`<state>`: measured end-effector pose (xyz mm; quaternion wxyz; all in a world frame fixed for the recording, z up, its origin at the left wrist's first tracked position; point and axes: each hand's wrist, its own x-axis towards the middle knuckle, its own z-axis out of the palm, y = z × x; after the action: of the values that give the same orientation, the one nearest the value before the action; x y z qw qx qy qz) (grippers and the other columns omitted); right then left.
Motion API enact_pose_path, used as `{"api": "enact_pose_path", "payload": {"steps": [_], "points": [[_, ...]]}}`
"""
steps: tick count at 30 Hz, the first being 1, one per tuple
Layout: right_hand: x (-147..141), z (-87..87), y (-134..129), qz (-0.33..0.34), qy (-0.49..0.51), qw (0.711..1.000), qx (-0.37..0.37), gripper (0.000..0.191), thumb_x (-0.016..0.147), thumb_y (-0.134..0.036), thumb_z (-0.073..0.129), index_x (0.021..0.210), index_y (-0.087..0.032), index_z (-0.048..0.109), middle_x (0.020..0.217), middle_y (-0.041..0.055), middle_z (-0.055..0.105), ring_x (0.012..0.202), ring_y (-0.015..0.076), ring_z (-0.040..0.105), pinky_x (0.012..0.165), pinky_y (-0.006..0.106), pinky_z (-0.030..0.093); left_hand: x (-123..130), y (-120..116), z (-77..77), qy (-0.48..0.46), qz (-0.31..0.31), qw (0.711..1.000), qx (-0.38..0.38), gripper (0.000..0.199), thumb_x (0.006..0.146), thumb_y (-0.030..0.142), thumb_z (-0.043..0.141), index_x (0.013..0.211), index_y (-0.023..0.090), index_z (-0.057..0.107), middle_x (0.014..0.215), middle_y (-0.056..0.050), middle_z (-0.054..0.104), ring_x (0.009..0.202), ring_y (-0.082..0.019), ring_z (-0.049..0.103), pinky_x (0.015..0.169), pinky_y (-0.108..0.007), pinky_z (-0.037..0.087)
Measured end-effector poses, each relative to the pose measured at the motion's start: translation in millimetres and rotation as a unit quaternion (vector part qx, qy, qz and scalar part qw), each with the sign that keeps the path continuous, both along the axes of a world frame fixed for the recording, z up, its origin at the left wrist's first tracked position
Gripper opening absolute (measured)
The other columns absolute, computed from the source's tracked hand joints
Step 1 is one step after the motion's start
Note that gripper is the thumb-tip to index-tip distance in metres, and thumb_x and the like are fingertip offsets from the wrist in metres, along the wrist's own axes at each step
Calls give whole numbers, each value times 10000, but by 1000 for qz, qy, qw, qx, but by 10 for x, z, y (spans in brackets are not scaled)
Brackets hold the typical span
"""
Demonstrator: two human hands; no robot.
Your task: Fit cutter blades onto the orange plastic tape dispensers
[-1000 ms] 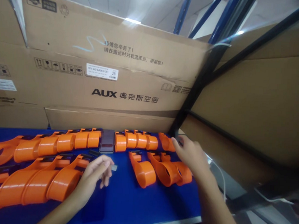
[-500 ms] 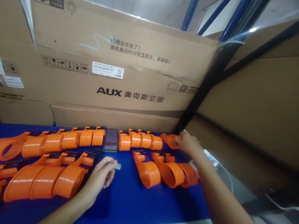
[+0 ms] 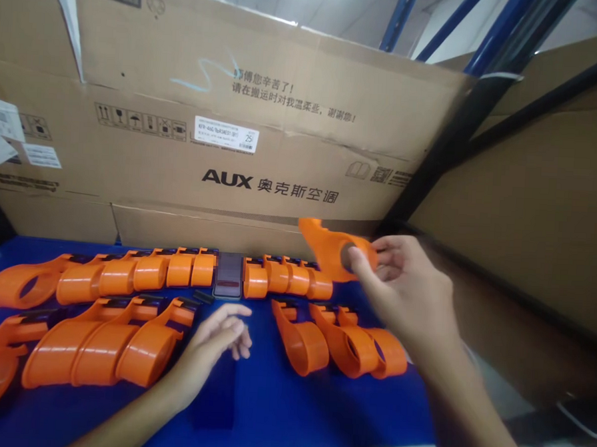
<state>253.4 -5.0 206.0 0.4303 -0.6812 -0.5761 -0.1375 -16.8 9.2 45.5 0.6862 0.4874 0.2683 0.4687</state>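
The right hand (image 3: 405,289) is holding one orange plastic tape-dispenser shell (image 3: 330,248) up above the blue table top (image 3: 289,403). Below it, three more orange shells (image 3: 342,342) are lying side by side. The left hand (image 3: 217,342) is resting on the table, with a stacked row of orange shells (image 3: 102,350) sitting just to its left. Behind both hands, a large brown cardboard box (image 3: 233,133) is standing.

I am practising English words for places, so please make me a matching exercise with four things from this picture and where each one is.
1. orange part
2. left hand
3. dark phone
4. AUX carton

a. standing behind the blue table
b. held up in the right hand
c. lying in the back row of orange parts
d. open above the table

Pairs: 1-b, 2-d, 3-c, 4-a
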Motion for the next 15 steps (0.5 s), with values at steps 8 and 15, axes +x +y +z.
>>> {"api": "enact_pose_path", "payload": {"steps": [8,15], "points": [[-1075,-708,-571,291,-43,950,-103,406,909,-469,700,1190,-199,587,1000,80,753,835,224,731,666,305,586,-6,-43,138,-162,1,975,-149,540,965,539,602,1397,216,576,1224,-120,756,1137,-302,699,916,-402,555],[-638,-1007,-503,92,-185,975,-78,423,1015,-445,519,1326,-167,589,1228,180,701,1088,378,673,881,549,580,11,-32,162,-102,120,957,-244,388,864,495,740,1039,150,709,915,-81,814,699,-233,770,564,-286,580]]}}
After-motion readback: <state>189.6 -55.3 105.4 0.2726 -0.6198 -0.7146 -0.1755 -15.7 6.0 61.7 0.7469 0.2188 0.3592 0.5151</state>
